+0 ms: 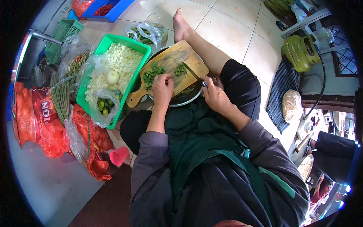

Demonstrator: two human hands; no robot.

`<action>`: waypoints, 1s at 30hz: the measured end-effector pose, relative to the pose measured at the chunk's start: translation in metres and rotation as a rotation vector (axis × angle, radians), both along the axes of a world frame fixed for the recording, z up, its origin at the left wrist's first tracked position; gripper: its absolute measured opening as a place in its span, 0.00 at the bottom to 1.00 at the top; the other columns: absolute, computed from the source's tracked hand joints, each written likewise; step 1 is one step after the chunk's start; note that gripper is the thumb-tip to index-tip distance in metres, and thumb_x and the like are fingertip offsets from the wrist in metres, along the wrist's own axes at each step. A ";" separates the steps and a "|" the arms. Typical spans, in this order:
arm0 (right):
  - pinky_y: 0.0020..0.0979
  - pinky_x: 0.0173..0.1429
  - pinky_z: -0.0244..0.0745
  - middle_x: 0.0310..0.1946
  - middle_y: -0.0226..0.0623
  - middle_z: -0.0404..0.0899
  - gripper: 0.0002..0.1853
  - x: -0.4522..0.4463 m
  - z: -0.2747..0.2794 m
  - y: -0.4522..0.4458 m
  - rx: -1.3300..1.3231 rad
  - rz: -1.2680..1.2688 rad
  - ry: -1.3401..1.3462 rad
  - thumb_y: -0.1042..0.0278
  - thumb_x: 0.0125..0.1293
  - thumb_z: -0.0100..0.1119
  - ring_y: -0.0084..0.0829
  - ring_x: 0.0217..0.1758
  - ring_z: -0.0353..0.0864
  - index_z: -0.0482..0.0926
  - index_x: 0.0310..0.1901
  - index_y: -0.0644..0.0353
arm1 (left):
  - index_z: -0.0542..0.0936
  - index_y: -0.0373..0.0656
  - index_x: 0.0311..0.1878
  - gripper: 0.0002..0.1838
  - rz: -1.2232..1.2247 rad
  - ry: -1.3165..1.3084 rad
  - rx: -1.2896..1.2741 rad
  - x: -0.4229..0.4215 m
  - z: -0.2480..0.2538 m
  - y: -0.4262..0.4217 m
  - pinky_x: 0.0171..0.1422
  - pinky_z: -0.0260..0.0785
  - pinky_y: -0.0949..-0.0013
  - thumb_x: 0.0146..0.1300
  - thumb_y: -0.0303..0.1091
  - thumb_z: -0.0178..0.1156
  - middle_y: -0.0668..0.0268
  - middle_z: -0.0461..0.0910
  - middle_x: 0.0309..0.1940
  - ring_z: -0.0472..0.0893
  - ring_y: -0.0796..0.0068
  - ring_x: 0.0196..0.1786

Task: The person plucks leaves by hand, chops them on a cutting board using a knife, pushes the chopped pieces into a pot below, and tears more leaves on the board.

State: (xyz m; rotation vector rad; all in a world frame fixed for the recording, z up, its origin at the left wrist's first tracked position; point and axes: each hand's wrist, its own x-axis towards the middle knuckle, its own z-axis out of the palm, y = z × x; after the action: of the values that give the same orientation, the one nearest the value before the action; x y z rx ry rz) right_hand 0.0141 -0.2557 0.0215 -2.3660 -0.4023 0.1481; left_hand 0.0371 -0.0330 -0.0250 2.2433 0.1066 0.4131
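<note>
A wooden cutting board (147, 90) with a handle rests across a round metal bowl (185, 101) in front of me. My left hand (163, 90) is on the board, its fingers curled together at a bunch of green leaves (152, 72). My right hand (215, 94) grips the handle of a knife (192, 72), whose blade slants over the board. Chopped green leaves (180, 69) lie beside the blade. More chopped greens show in the bowl below the board's edge.
A green tray (146, 48) of chopped white pieces stands left, holding a peeled onion (112, 77) and a bag of small green limes (105, 106). Beyond lie a bag of green vegetables (146, 33), a blue tray (120, 10) and orange net sacks (90, 132). A green gas cylinder (300, 55) stands right.
</note>
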 end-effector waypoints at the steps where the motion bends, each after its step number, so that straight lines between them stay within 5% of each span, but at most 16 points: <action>1: 0.51 0.43 0.76 0.31 0.61 0.80 0.22 0.000 -0.002 0.000 0.006 0.015 -0.044 0.69 0.70 0.48 0.57 0.37 0.82 0.60 0.64 0.57 | 0.83 0.39 0.39 0.06 -0.004 0.029 -0.012 -0.001 0.001 0.000 0.42 0.74 0.61 0.59 0.27 0.62 0.56 0.78 0.34 0.81 0.59 0.35; 3: 0.51 0.44 0.76 0.33 0.61 0.80 0.23 -0.002 -0.002 0.002 0.019 0.048 -0.132 0.69 0.70 0.48 0.57 0.39 0.82 0.60 0.65 0.57 | 0.83 0.39 0.41 0.08 -0.007 0.043 -0.004 -0.001 0.000 0.001 0.42 0.75 0.63 0.59 0.28 0.63 0.57 0.78 0.35 0.82 0.62 0.35; 6: 0.52 0.46 0.76 0.37 0.62 0.80 0.24 -0.015 0.014 0.011 -0.039 0.055 0.183 0.70 0.69 0.48 0.57 0.41 0.82 0.59 0.66 0.56 | 0.83 0.40 0.39 0.06 -0.011 -0.026 0.047 0.000 -0.007 0.001 0.40 0.74 0.62 0.57 0.27 0.64 0.57 0.77 0.33 0.81 0.60 0.34; 13: 0.54 0.45 0.75 0.33 0.64 0.79 0.26 -0.026 0.003 0.018 -0.031 0.079 0.191 0.69 0.71 0.47 0.59 0.37 0.81 0.56 0.69 0.51 | 0.82 0.41 0.35 0.04 -0.001 -0.114 0.056 -0.001 -0.003 -0.002 0.37 0.72 0.59 0.54 0.26 0.65 0.56 0.76 0.31 0.79 0.56 0.31; 16: 0.50 0.41 0.77 0.31 0.61 0.80 0.25 -0.024 0.006 0.021 0.015 0.089 0.071 0.72 0.68 0.49 0.56 0.36 0.82 0.59 0.66 0.58 | 0.82 0.41 0.34 0.04 0.010 -0.104 0.068 -0.001 -0.003 -0.003 0.37 0.72 0.59 0.54 0.26 0.65 0.56 0.76 0.30 0.79 0.56 0.31; 30: 0.51 0.43 0.76 0.38 0.63 0.79 0.30 -0.024 -0.004 0.031 -0.022 0.116 0.088 0.72 0.69 0.49 0.57 0.37 0.82 0.54 0.71 0.60 | 0.81 0.41 0.34 0.04 0.023 -0.101 0.032 -0.002 -0.004 -0.004 0.37 0.72 0.59 0.54 0.26 0.65 0.57 0.76 0.30 0.80 0.57 0.32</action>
State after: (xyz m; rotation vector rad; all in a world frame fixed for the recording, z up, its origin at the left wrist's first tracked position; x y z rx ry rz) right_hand -0.0101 -0.2251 0.0179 -2.3482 -0.4979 0.3113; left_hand 0.0353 -0.0374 -0.0287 2.2501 0.0735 0.5430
